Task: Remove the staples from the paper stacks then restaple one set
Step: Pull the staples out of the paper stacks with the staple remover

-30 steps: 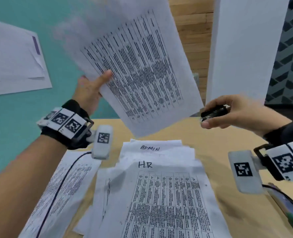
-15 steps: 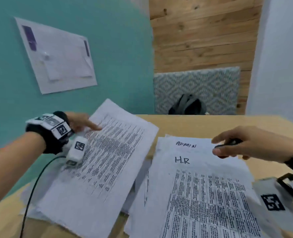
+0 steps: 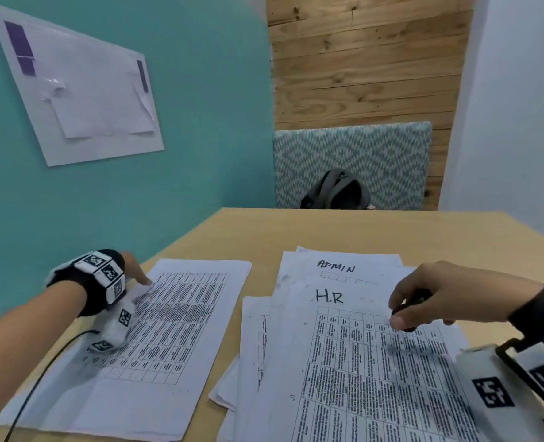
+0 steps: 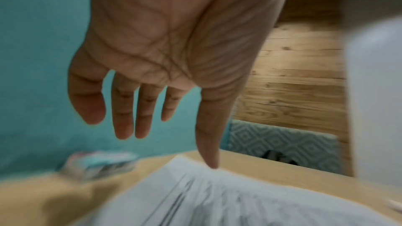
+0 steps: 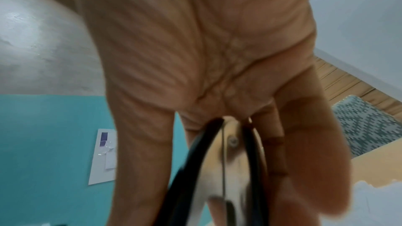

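A printed paper stack (image 3: 168, 327) lies flat at the table's left. My left hand (image 3: 136, 269) hovers at its far left corner with straight, spread fingers (image 4: 124, 118); only the thumb tip touches the sheet (image 4: 217, 195). To the right lies a fanned pile topped by the sheet marked H.R (image 3: 375, 362), with the sheet marked ADMIN (image 3: 337, 266) under it. My right hand (image 3: 423, 301) hangs just above the H.R sheet and pinches a black staple remover (image 3: 414, 306) between thumb and fingers; the remover (image 5: 217, 169) fills the right wrist view.
The wooden table (image 3: 328, 231) stands against a teal wall (image 3: 200, 122) on the left and a white wall at the right. A dark backpack (image 3: 336, 191) sits beyond the far edge. A small blurred teal object (image 4: 97, 162) lies on the table near the left hand.
My left hand brought the raised stack down onto the table's left side and let go of it. My right hand with the remover came down over the H.R sheet.
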`<action>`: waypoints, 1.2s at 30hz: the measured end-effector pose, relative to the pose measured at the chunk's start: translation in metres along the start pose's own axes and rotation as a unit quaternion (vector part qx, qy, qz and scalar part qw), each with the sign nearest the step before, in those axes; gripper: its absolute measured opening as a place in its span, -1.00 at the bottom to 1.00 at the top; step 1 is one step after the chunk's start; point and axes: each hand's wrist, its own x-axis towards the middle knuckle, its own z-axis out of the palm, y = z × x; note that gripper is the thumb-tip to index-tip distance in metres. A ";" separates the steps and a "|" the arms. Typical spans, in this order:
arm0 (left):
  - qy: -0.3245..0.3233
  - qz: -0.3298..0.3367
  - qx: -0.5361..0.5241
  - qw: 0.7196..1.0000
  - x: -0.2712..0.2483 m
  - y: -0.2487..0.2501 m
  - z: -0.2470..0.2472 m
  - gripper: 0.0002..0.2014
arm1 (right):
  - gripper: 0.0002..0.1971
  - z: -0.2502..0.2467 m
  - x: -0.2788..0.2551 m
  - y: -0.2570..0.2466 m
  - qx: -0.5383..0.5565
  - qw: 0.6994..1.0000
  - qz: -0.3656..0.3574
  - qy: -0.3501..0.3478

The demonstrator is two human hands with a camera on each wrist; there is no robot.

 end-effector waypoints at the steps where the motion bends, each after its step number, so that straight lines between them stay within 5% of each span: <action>1: 0.019 0.007 -0.004 1.000 -0.018 0.012 -0.007 -0.30 | -0.68 0.002 0.001 0.000 -0.003 1.000 0.004 -0.017; 3: 0.036 0.060 -0.027 0.997 -0.044 0.036 -0.019 -0.35 | -0.62 0.004 0.002 0.001 -0.018 0.999 0.011 -0.051; 7: -0.048 0.204 -0.138 0.968 -0.085 0.096 -0.032 -0.55 | -0.59 0.011 0.004 0.000 -0.055 0.994 0.018 -0.097; 12: -0.104 0.340 -0.032 0.934 -0.118 0.194 -0.005 -0.59 | -0.61 0.014 0.005 0.000 -0.075 0.990 0.020 -0.116; 15: -0.089 0.365 0.069 0.924 -0.122 0.238 0.015 -0.45 | -0.58 0.013 0.005 0.002 -0.082 0.989 0.018 -0.121; 20: -0.103 0.360 0.157 0.914 -0.115 0.267 0.023 -0.69 | -0.56 0.009 0.008 0.010 -0.091 0.989 0.022 -0.115; 29: -0.090 0.436 -0.016 0.895 -0.104 0.263 0.023 -0.74 | -0.59 0.006 0.010 0.018 -0.058 0.992 0.030 -0.104; 36: 0.010 0.488 -0.103 0.867 -0.105 0.251 0.014 -0.78 | -0.64 -0.028 -0.007 0.033 0.011 0.998 0.065 -0.003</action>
